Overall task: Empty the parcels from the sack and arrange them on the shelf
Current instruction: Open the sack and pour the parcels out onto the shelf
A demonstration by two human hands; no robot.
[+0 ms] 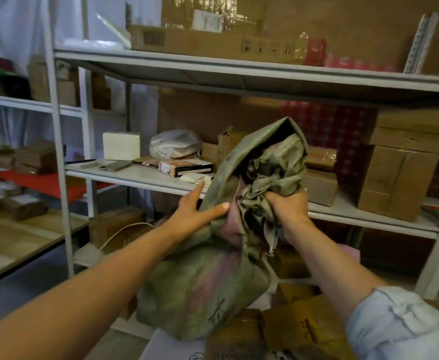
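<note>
A crumpled green woven sack (208,279) hangs in front of the white metal shelf (140,178). My right hand (290,207) is clenched on a bunched handful of the sack's upper part. My left hand (196,210) presses flat against the sack's left side, thumb hooked over a fold, fingers spread. Something pink shows through the sack's fabric. Brown cardboard parcels (299,331) lie piled below the sack at the bottom of the view. More boxes (395,183) stand on the middle shelf at the right.
The middle shelf holds a white box (121,146), a plastic-wrapped bundle (175,144), a flat printed packet (186,168) and a phone (114,166). A long carton (213,42) fills the top shelf. A second rack (18,105) with parcels stands at the left.
</note>
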